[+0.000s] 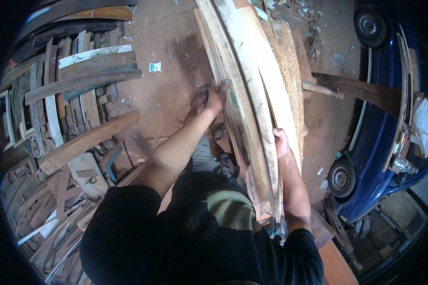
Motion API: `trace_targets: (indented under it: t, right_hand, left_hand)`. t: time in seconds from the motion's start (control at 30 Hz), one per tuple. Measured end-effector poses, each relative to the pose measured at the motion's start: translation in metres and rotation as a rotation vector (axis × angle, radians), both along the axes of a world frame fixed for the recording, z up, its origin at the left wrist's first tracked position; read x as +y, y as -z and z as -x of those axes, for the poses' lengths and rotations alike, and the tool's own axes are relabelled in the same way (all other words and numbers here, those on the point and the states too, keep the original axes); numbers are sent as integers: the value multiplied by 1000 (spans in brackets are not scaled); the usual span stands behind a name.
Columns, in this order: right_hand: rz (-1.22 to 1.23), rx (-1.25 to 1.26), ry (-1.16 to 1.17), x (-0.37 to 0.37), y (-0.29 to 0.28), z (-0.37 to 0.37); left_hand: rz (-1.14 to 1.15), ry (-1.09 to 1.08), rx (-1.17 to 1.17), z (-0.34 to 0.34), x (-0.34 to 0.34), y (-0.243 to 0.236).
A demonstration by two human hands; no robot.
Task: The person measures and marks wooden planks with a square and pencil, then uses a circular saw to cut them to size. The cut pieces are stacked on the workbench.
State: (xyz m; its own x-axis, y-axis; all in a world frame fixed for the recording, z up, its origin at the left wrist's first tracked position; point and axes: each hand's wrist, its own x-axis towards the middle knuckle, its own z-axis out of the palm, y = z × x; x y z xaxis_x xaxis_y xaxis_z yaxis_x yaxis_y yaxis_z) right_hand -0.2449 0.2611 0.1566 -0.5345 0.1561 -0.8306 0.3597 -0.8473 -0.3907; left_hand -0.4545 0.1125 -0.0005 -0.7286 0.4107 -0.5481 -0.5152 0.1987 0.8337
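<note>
A long wooden plank (246, 102) runs away from my body, lying along other long boards. My left hand (217, 99) is closed at the left edge of these boards, thumb on top and the other fingers mostly hidden. Nearer to me, my right hand (281, 143) is closed around the plank's right edge, its thumb up and its fingertips out of sight. To the right of the plank lies a pale, brightly lit board (273, 78). A rough brown board (290, 61) shows beyond it.
Stacked scrap timber (88, 66) and a thick loose plank (90, 141) fill the left side. A blue vehicle (373, 128) with wheels stands at the right, a dark beam (361, 90) reaching toward it. A small packet (155, 67) lies on the dirt floor (152, 33).
</note>
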Motion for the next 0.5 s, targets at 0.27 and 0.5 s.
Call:
trace_targets:
  t: [0.27, 0.5]
  right_hand:
    - [235, 33, 14, -22, 29, -5]
    - [-105, -66, -262, -58, -19, 24]
  left_hand:
    - [-214, -86, 96, 6, -18, -88]
    - [-317, -241, -366, -4, -2, -149]
